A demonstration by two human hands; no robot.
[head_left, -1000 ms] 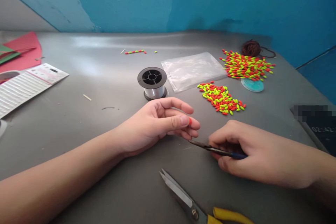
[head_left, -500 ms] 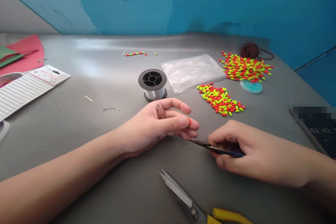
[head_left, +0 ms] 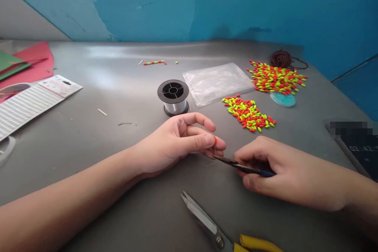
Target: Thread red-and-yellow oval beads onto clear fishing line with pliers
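Observation:
Between the thumb and fingers of my left hand (head_left: 189, 138) is a small red bead (head_left: 215, 140), partly hidden by the thumb. A thin line or wire hangs from the bead down to the tip of a pair of pliers (head_left: 236, 164). My right hand (head_left: 274, 173) is closed around the pliers' dark blue handles, and their narrow jaws point left at the line. Just behind my left hand stands a black spool (head_left: 173, 98) of clear line. In front of both hands lie scissors (head_left: 206, 220) with yellow handles, blades slightly parted.
Red and yellow-green beads lie in a near pile (head_left: 249, 113) and a far pile (head_left: 277, 76). Around them are a clear plastic bag (head_left: 217, 83), brown yarn (head_left: 280, 59) and a turquoise disc (head_left: 282, 99). A phone (head_left: 357, 149) is at right, a white card (head_left: 41, 102) at left.
Both hands keep their hold, with the bead and plier tip close together. The view has shifted slightly; little else differs.

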